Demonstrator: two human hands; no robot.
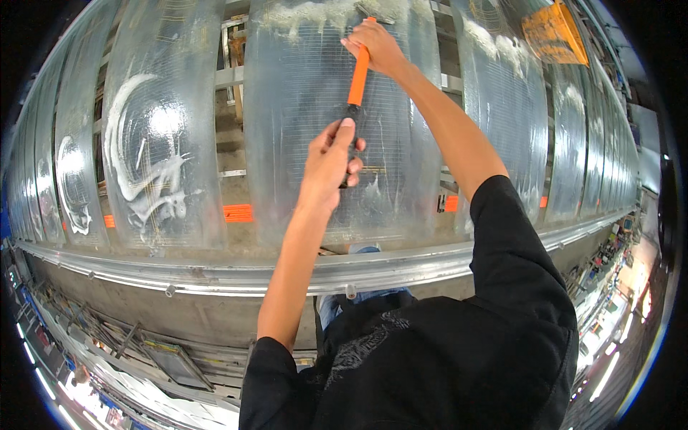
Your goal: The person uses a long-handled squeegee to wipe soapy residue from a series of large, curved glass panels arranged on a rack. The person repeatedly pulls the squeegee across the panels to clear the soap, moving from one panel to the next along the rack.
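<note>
Clear smeared glass panels [322, 107] on a metal rail [215, 276] face us. Our right hand [376, 46] and left hand [333, 158] both grip an orange-handled scraper [357, 77], held upright against the middle panel.

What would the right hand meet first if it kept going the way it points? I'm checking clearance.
Likely the white residue on the glass pane above the right hand; depth is unclear.
</note>
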